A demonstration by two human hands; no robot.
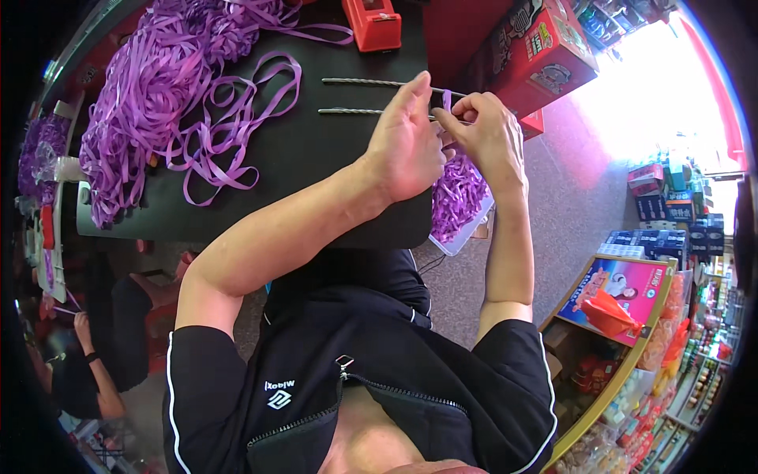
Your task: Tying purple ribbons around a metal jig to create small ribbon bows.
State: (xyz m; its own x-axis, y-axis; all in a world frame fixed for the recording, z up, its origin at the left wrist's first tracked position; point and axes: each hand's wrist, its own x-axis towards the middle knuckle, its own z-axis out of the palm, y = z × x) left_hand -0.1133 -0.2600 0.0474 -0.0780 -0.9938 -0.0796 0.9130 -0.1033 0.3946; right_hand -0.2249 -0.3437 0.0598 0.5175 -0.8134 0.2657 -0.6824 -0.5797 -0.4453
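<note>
Over the right end of the dark table, my left hand point(407, 146) is open, its thumb stretched up and away from the other fingers, which are partly hidden. Close beside it, my right hand point(493, 138) pinches a purple ribbon point(447, 100) between thumb and fingers. Two thin twisted metal rods, an upper rod point(359, 80) and a lower rod point(347, 111), run side by side under and past my hands. The ribbon passes by the upper rod; how it is looped there is hidden. Below my hands, a pale tub point(458, 243) holds many folded purple ribbon pieces point(458, 197).
A big tangle of purple ribbon point(150, 95) covers the table's left side, with loose loops point(237, 118) toward the middle. A red dispenser-like object point(373, 25) stands at the back. Red carton point(545, 59) and display case point(608, 304) are at right. Another person's arm point(95, 363) shows at far left.
</note>
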